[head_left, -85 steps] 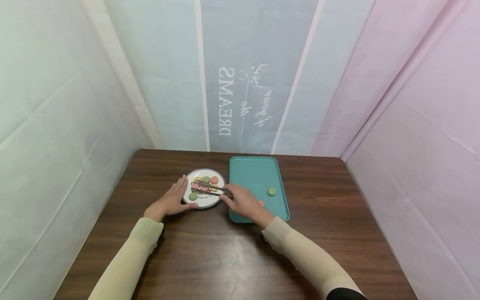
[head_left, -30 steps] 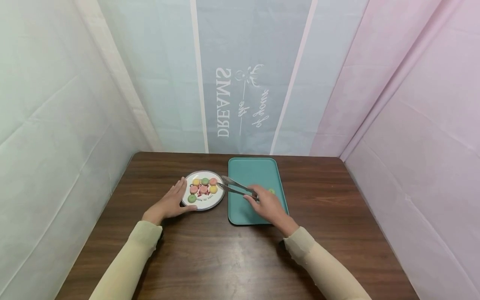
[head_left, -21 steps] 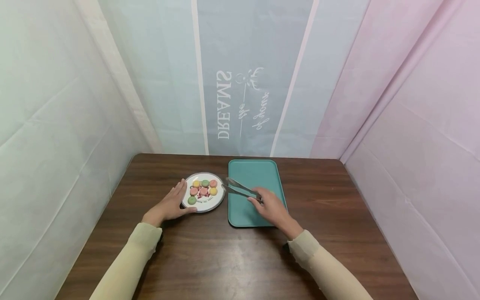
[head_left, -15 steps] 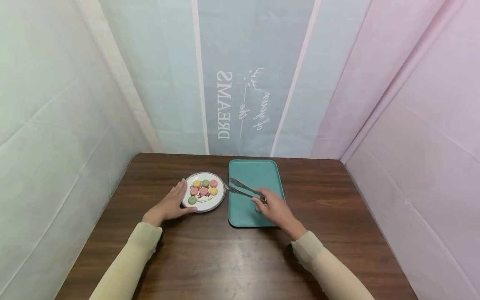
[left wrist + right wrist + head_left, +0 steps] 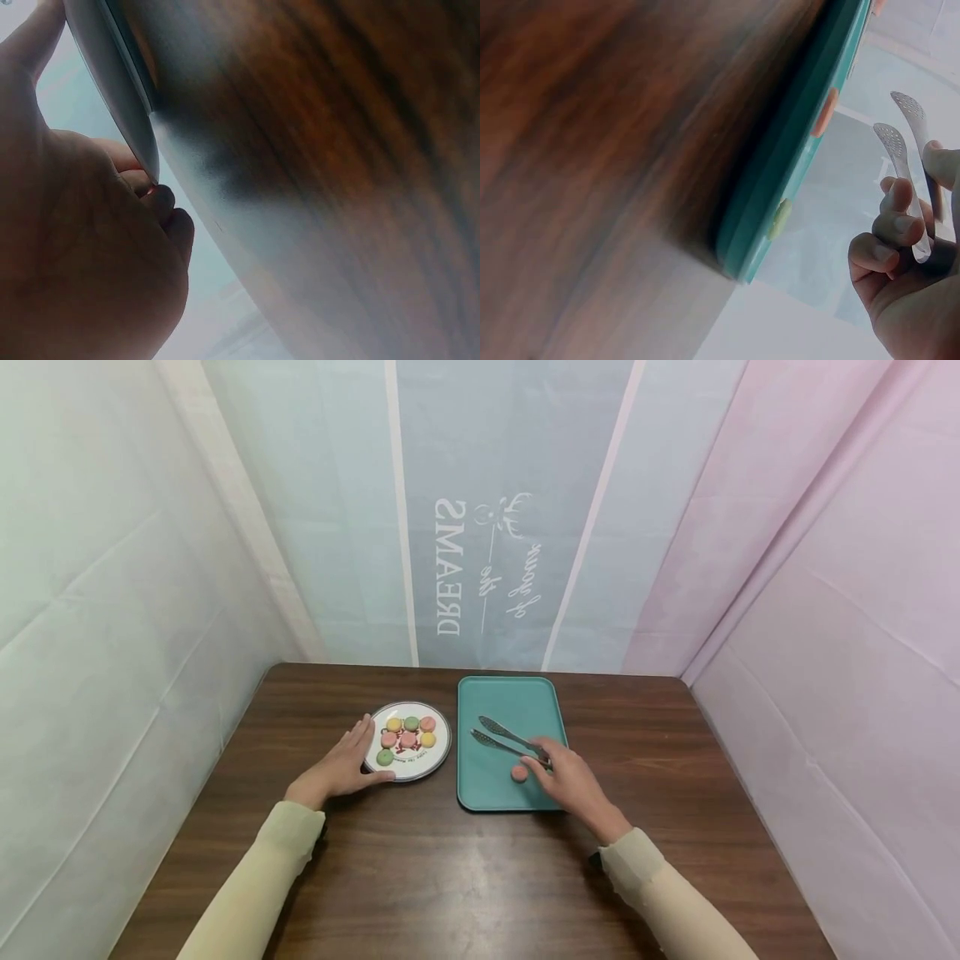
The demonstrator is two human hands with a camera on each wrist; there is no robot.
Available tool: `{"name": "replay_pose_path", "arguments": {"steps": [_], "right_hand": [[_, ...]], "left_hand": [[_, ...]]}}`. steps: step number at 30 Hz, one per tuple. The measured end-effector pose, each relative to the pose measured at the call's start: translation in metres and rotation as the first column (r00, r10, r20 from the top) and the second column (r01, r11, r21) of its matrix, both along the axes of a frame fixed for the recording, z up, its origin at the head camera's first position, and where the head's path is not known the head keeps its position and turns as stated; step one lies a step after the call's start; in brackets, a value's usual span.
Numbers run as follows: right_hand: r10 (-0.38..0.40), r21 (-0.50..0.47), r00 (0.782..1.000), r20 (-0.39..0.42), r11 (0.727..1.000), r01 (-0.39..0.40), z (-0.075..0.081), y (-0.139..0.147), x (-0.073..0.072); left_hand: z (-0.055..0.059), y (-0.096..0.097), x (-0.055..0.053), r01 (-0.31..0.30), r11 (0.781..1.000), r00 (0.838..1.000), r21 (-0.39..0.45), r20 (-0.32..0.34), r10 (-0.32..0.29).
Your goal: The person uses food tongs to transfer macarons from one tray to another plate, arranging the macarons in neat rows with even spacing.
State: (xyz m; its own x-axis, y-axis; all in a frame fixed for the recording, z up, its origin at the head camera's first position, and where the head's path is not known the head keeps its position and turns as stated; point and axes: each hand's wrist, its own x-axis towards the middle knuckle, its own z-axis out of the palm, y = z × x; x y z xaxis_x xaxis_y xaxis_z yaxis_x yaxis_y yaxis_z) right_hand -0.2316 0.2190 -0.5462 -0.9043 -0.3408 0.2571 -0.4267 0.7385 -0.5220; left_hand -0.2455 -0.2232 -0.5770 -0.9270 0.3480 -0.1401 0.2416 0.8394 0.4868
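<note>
My right hand (image 5: 573, 781) holds metal tongs (image 5: 504, 735) above the teal tray (image 5: 480, 789); their perforated tips are spread apart with nothing between them. A pink macaron (image 5: 519, 773) lies on the tray just below the tongs. In the right wrist view a green macaron (image 5: 779, 219) shows by the tray's near edge; in the head view the hand hides it. My left hand (image 5: 337, 770) rests against the left rim of a white plate (image 5: 420, 768), thumb and fingers spread along it. Several pink, yellow and green macarons (image 5: 407, 740) sit on that plate.
The plate stands just left of the tray, both on a brown wooden table (image 5: 435, 877). Pale fabric walls (image 5: 510, 527) rise behind the table and along both sides, with mirrored lettering on the back one.
My right hand has drawn the tongs off the plate and rightward over the tray, leaving a pink macaron among the others on the plate. My left hand stays at the rim.
</note>
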Motion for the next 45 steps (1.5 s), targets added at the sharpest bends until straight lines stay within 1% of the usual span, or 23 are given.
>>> {"name": "replay_pose_path", "arguments": {"steps": [8,12,17,22,31,39,45], "right_hand": [[-0.022,0.01,1.0,-0.001,1.0,0.022,-0.004,0.01,0.001],[-0.036,0.017,0.999,-0.011,0.999,0.036,-0.006,0.016,0.0],[-0.069,0.02,0.998,-0.008,0.997,0.069,-0.007,0.025,0.001],[-0.086,0.018,0.996,-0.002,0.996,0.086,-0.008,0.033,0.003],[-0.121,0.04,0.992,0.023,0.992,0.12,-0.007,0.045,0.004],[-0.129,0.035,0.992,0.006,0.991,0.128,-0.012,0.056,0.004],[-0.157,0.032,0.987,0.014,0.987,0.157,-0.014,0.066,0.007]], "left_hand": [[0.003,0.002,0.001,-0.006,1.0,1.0,-0.01,0.002,0.006],[0.002,0.002,0.0,-0.009,1.0,1.0,-0.012,-0.002,0.009],[0.0,0.001,-0.001,-0.013,1.0,1.0,-0.009,-0.003,0.013],[-0.001,0.001,-0.001,-0.012,1.0,1.0,-0.011,-0.006,0.012],[0.0,0.0,-0.002,-0.01,1.0,1.0,-0.015,-0.008,0.01],[-0.002,0.0,-0.003,-0.016,1.0,1.0,-0.023,-0.009,0.016],[-0.004,0.0,-0.003,-0.013,0.999,1.0,-0.03,-0.012,0.013]]}}
